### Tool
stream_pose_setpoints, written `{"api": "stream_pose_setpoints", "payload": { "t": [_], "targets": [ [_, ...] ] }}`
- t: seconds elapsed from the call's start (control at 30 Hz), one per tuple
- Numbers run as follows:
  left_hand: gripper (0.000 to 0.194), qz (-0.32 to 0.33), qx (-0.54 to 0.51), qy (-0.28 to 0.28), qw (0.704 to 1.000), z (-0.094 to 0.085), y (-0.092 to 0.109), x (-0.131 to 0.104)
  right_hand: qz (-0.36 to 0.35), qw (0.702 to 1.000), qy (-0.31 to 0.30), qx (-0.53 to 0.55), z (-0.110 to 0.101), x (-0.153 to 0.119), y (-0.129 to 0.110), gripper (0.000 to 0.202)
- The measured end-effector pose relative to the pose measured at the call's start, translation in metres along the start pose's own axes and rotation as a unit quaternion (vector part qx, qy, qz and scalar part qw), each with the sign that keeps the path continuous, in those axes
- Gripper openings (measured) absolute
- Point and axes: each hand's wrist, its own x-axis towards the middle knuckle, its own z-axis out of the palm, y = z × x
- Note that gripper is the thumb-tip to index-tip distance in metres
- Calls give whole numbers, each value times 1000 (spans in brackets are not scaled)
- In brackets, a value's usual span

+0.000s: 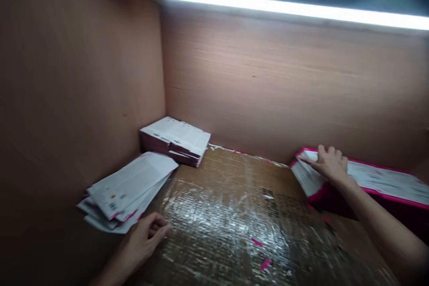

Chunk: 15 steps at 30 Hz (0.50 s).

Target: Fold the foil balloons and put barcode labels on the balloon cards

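Note:
My right hand is at the left end of a long row of white printed sheets with pink edges. Its fingers bend over the top of the end sheets, with one finger stretched out to the left; the fingertips are partly hidden. My left hand hovers low at the left, fingers loosely curled and thumb apart, holding nothing. Just beyond it lies a fanned pile of white printed sheets, some with pink edges. A neater, thicker stack of printed sheets sits behind that in the corner.
Shiny clear tape covers the brown cardboard surface. Small pink scraps lie on it near the front. Wooden panels stand at the left and back. A bright tube light runs across the top.

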Motion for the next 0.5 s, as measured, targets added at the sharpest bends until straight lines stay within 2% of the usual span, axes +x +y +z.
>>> {"api": "stream_pose_setpoints", "payload": {
  "t": [0.07, 0.13, 0.17, 0.2, 0.3, 0.37, 0.43, 0.5],
  "targets": [
    [23, 13, 71, -2, 997, -5, -7, 3, -123, 990, 20, 67, 5, -7, -48, 35],
    [19, -3, 128, -17, 992, -5, -11, 5, -246, 960, -15, 133, 10, -24, -114, 29],
    [19, -10, 150, -20, 988, -3, -12, 6, -313, 933, -61, 169, 13, -34, -151, 30],
    [19, -13, 167, -20, 986, -2, -12, 6, -347, 917, -80, 182, 15, -44, -190, 30],
    [22, -18, 179, -2, 984, 1, -8, 5, -394, 892, -104, 195, 17, -66, -301, 37],
    [25, -38, 164, 8, 986, 1, -8, 7, -400, 889, -121, 188, 17, -70, -357, 46],
    [29, -64, 139, 12, 988, 0, -10, 10, -392, 892, -151, 165, 18, -67, -393, 53],
    [30, -84, 120, 6, 989, 1, -14, 14, -386, 894, -185, 135, 19, -61, -409, 52]
  ]
}}
